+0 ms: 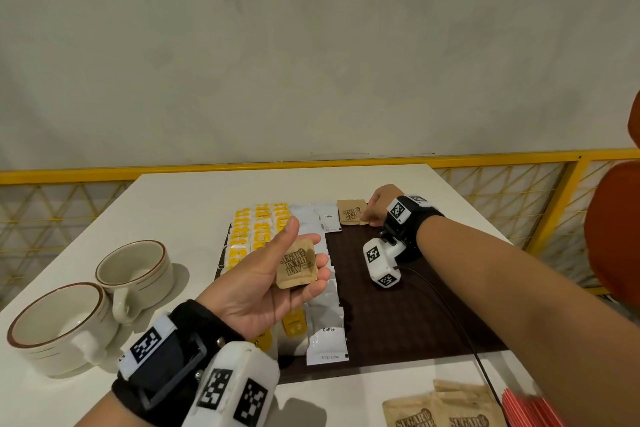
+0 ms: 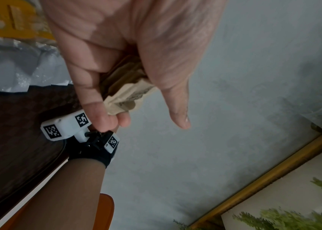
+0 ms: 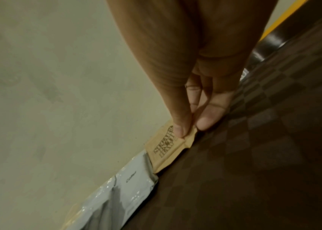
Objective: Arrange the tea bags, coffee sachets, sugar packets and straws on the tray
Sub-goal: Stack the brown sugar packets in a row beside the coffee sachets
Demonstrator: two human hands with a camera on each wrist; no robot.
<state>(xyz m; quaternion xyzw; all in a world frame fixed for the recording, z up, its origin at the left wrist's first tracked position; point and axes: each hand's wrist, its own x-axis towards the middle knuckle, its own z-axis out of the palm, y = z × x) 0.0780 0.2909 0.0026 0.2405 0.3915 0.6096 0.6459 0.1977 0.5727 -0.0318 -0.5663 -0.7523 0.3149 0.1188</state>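
The grip of the left hand holds a small stack of brown sugar packets in the lower middle of the head view: the packets lie across the curled fingers, palm up, and the thumb stands free above them. In the left wrist view the same packets are pressed between the fingers and the palm, and their crumpled edges stick out. The grip of the right hand is narrow and pinches one single sugar packet by its right edge, at the far edge of the dark brown tray, right of the middle of the frame. In the right wrist view the thumb and one fingertip close on the corner of this packet, which lies flat and just beside a white coffee sachet. On the left part of the tray there are rows of yellow tea bags and next to them white coffee sachets, which run from the far edge to the near edge. More sugar packets lie on the white desk at the bottom right, with red straws beside them. Two cream cups stand on the desk at the left, touching each other.
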